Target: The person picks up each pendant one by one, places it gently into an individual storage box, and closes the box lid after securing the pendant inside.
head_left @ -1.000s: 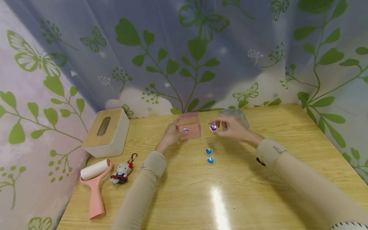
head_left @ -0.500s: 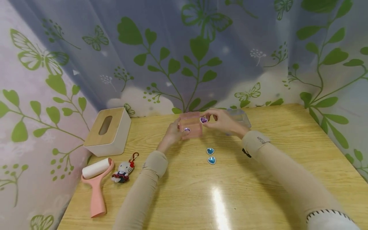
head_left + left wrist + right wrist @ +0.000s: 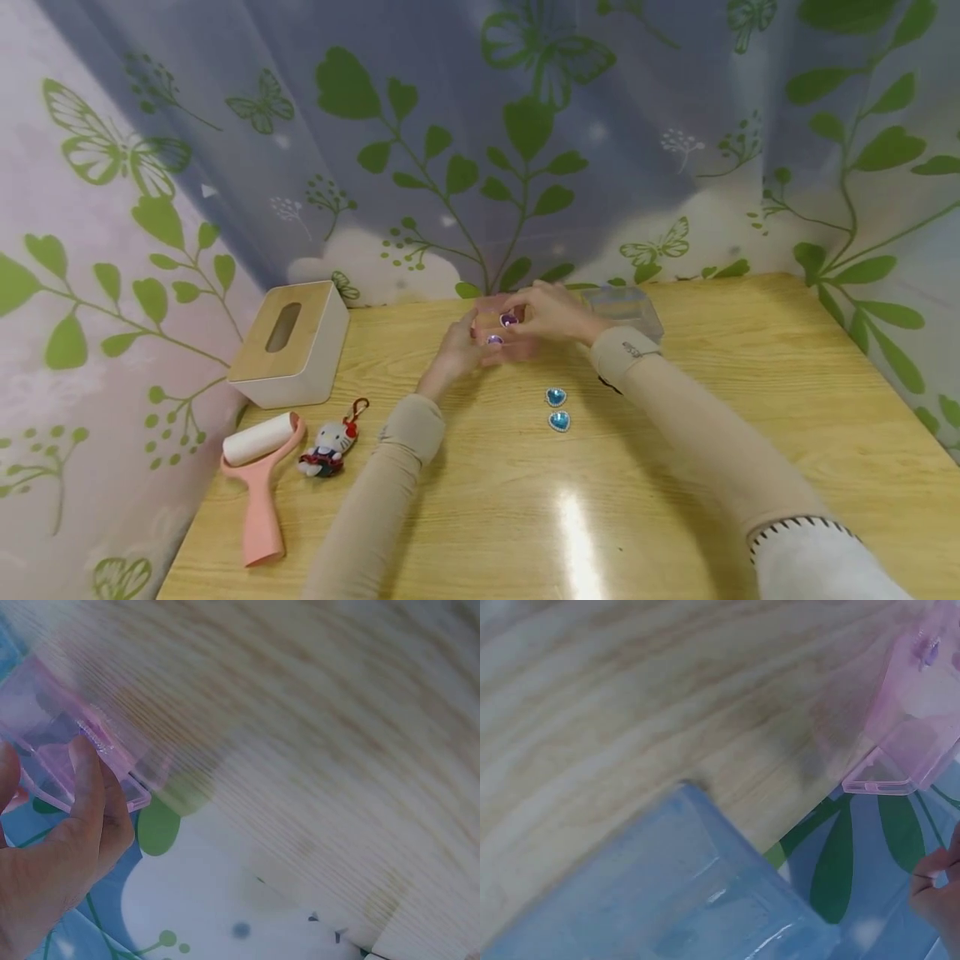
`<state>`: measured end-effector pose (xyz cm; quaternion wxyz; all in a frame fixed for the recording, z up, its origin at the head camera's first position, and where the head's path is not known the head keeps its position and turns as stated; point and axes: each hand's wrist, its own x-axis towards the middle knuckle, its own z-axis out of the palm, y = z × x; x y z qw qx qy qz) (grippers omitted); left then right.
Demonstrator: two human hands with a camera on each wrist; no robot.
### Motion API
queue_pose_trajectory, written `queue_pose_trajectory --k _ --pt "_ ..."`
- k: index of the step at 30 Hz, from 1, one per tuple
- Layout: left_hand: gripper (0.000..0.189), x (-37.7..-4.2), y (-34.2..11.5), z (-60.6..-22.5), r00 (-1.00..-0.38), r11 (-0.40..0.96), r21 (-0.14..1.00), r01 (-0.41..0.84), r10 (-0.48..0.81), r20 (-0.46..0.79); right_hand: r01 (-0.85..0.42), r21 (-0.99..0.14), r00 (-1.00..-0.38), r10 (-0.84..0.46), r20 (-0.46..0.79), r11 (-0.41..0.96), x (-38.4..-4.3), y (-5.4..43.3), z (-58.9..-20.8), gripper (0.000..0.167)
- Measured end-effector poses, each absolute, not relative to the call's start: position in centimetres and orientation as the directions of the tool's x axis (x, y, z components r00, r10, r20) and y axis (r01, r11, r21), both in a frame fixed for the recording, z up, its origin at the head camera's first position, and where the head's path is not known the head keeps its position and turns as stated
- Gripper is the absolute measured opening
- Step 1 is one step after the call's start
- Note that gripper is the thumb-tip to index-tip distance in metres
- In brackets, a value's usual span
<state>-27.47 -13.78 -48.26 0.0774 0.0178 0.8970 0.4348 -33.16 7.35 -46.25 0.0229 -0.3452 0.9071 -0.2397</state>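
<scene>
My left hand (image 3: 456, 352) grips the side of an open, clear pink plastic box (image 3: 519, 350) at the back of the table. Inside it lies a purple heart-shaped gem (image 3: 495, 340) with a pale rim. Over the box, my right hand (image 3: 557, 313) pinches a second purple gem (image 3: 508, 320) between thumb and fingers. The left wrist view shows fingers against the wall of the pink box (image 3: 120, 761). In the right wrist view, only part of my right hand (image 3: 939, 894) appears at the edge. Two blue heart gems (image 3: 556, 397) lie in front of the box.
A clear bluish plastic box (image 3: 628, 307) stands right of the pink one, behind my right wrist. At the left are a tissue box (image 3: 281, 367) with a wooden top, a pink-handled lint roller (image 3: 260, 500) and a plush keychain (image 3: 327, 448). Patterned curtain borders the table's back.
My right hand has carried the purple gem leftward, from beside the pink box to over it. My left hand keeps its hold on the box. The head view has shifted slightly.
</scene>
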Motion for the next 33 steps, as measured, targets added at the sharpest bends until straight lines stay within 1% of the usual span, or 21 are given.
queue_pose_trajectory --k 4,8,10,14,17,21,25,28,31,32,33 --pt "0.087 -27.5 -13.9 -48.4 -0.987 0.613 0.789 -0.043 0.096 -0.128 -0.629 -0.418 -0.746 -0.660 0.088 0.655 -33.8 6.7 -46.2 0.036" --pt "0.087 -27.6 -13.9 -48.5 -0.987 0.607 0.794 -0.043 0.097 -0.128 -0.629 -0.377 -0.738 -0.675 0.013 0.680 -34.3 6.2 -46.0 0.036" --pt "0.086 -27.6 -13.8 -48.6 -0.988 0.608 0.793 -0.038 0.096 -0.121 -0.632 -0.340 -0.735 -0.677 -0.020 0.696 -34.4 5.9 -45.9 0.031" --pt "0.086 -27.6 -13.8 -48.7 -0.989 0.608 0.793 -0.041 0.087 -0.118 -0.633 -0.255 -0.743 -0.666 -0.063 0.731 -34.4 5.2 -45.7 0.011" --pt "0.087 -27.6 -13.8 -48.6 -0.990 0.606 0.795 -0.039 0.084 -0.113 -0.630 -0.187 -0.754 -0.651 -0.087 0.754 -34.4 4.6 -45.9 0.009" --pt "0.086 -27.6 -13.8 -48.6 -0.991 0.607 0.794 -0.036 0.083 -0.108 -0.636 -0.129 -0.757 -0.648 -0.086 0.761 -34.2 4.1 -46.1 0.011" --pt "0.086 -27.6 -13.8 -48.4 -0.991 0.619 0.784 -0.034 0.081 -0.107 -0.635 -0.142 -0.758 -0.648 -0.079 0.760 -33.8 4.1 -46.2 0.045" --pt "0.086 -27.5 -13.8 -48.4 -0.991 0.627 0.779 -0.031 0.080 -0.104 -0.630 -0.160 -0.759 -0.646 -0.076 0.760 -33.6 4.1 -46.3 0.064" --pt "0.086 -27.4 -13.8 -48.4 -0.991 0.625 0.780 -0.032 0.080 -0.105 -0.625 -0.163 -0.763 -0.642 -0.079 0.763 -33.7 4.2 -46.4 0.062" --pt "0.085 -27.4 -13.8 -48.4 -0.991 0.625 0.780 -0.033 0.080 -0.106 -0.624 -0.165 -0.763 -0.641 -0.082 0.764 -33.7 4.2 -46.4 0.059" --pt "0.085 -27.4 -13.8 -48.4 -0.991 0.626 0.779 -0.033 0.079 -0.106 -0.627 -0.160 -0.762 -0.643 -0.077 0.762 -33.8 4.3 -46.4 0.053"
